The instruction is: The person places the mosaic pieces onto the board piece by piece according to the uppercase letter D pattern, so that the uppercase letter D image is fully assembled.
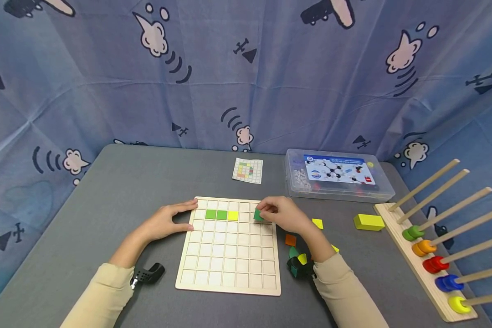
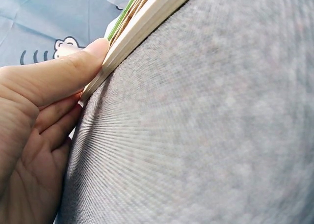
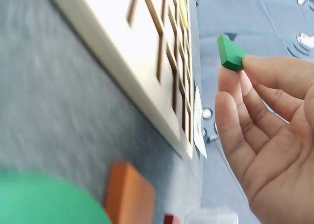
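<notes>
A light wooden grid board (image 1: 227, 264) lies on the table. My right hand (image 1: 282, 213) pinches a dark green tile (image 3: 230, 53) between thumb and fingertips above the board's upper right squares; in the right wrist view a gap shows between tile and board. My left hand (image 1: 169, 222) rests at the board's upper left edge, thumb and index finger extended and spread apart. In the left wrist view its thumb (image 2: 81, 69) touches the board's edge. Two lighter green tiles (image 1: 216, 214) and a yellow tile (image 1: 233, 216) sit in a row of the grid's upper squares.
A small pattern card (image 1: 254, 177) lies behind the board, beside a clear lidded box (image 1: 332, 191). Loose tiles, including an orange one (image 1: 290, 240), lie by the right forearm. Further right are a yellow block (image 1: 369, 222) and a wooden peg rack (image 1: 418, 264) with colored rings.
</notes>
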The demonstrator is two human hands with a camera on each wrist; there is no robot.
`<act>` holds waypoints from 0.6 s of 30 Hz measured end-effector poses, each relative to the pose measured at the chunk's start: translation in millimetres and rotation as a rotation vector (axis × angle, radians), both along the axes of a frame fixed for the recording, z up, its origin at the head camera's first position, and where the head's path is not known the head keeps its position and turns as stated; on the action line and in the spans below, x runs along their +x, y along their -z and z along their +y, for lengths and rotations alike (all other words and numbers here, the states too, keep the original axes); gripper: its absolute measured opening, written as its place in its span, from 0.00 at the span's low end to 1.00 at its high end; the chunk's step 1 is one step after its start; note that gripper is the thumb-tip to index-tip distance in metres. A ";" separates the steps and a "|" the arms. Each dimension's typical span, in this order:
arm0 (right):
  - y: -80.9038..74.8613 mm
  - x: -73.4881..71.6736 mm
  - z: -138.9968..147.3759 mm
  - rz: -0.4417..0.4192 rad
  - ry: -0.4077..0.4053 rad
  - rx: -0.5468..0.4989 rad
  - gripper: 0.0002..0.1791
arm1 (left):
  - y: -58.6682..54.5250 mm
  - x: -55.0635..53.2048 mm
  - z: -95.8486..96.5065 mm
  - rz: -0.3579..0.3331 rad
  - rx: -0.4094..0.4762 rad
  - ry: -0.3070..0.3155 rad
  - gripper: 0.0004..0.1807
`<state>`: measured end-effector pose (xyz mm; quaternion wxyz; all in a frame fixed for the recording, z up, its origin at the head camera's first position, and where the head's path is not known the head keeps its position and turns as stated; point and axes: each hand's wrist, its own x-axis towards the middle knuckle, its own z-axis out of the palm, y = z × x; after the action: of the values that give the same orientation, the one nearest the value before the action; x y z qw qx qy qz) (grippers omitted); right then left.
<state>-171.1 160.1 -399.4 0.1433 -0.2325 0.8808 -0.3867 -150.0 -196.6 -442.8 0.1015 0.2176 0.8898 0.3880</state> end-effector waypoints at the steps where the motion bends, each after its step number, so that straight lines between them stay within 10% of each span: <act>1: 0.9 0.5 -2.8 -0.001 -0.010 0.006 0.08 | 0.3 -0.2 0.0 0.001 0.002 0.000 0.38; 18: 4.8 1.5 -36.8 -0.040 -0.151 0.066 0.05 | 3.2 -2.6 0.0 -0.002 0.002 0.003 0.39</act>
<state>-169.6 123.2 -404.2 0.1970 -0.2856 0.8701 -0.3502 -152.6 -196.6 -446.0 0.1028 0.2189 0.8890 0.3888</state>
